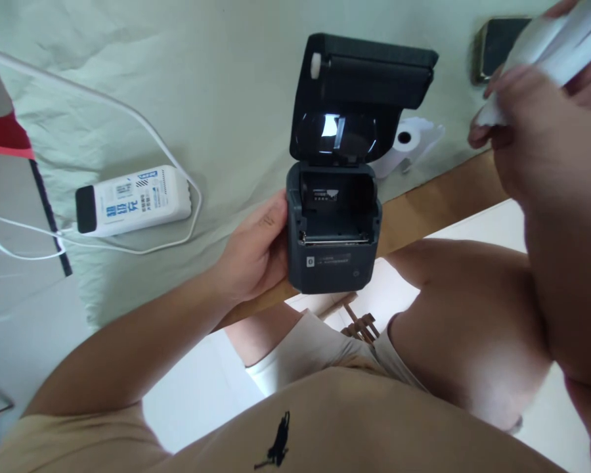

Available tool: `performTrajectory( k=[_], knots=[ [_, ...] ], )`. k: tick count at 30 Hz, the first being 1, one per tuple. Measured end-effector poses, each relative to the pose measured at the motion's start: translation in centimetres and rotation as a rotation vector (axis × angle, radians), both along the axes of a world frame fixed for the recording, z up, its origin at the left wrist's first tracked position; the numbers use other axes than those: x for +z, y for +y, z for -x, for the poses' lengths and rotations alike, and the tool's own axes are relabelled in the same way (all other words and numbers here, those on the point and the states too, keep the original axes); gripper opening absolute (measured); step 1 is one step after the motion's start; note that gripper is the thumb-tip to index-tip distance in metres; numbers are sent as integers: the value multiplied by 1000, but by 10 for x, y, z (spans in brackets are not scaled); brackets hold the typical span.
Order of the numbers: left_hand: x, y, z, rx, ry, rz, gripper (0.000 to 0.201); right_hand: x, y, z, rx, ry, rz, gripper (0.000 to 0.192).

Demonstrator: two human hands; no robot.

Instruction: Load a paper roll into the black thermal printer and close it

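Soft, even daylight fills the scene, bright on the pale cloth over the surface (217, 85) with only faint shadows in its creases. A sharp white glare sits on the glossy inside of the printer lid (335, 131). The right hand (532, 125) is blurred and close. Wide-lens bending stretches the edges, and the floor is washed out.

The person is wearing a tan shirt (325, 420) — a small dark embroidered logo (277, 443) is sitting at six o'clock — and pale shorts (315, 345); both forearms are showing bare.
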State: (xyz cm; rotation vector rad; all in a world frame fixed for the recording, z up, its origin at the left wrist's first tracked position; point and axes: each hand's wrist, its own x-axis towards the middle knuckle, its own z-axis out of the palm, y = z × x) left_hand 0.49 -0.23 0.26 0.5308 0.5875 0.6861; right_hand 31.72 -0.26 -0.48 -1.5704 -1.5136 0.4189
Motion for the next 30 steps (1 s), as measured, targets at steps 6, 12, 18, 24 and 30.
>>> performTrajectory(
  k=[6,12,18,24,30],
  knots=[
    [-1,0,0,-14,11,9,45,10,-6,10,-102,-324,-61,22],
    [0,0,0,-1,4,-12,50,0,3,-10,-180,-299,203,67],
    [-2,1,1,-28,-63,-9,52,9,-13,8,113,-473,-245,53],
    [2,-1,0,5,99,10,44,3,-3,39,157,-552,-10,49],
    [3,0,-3,1,26,2,52,14,-4,44,150,-365,48,39]
  ],
)
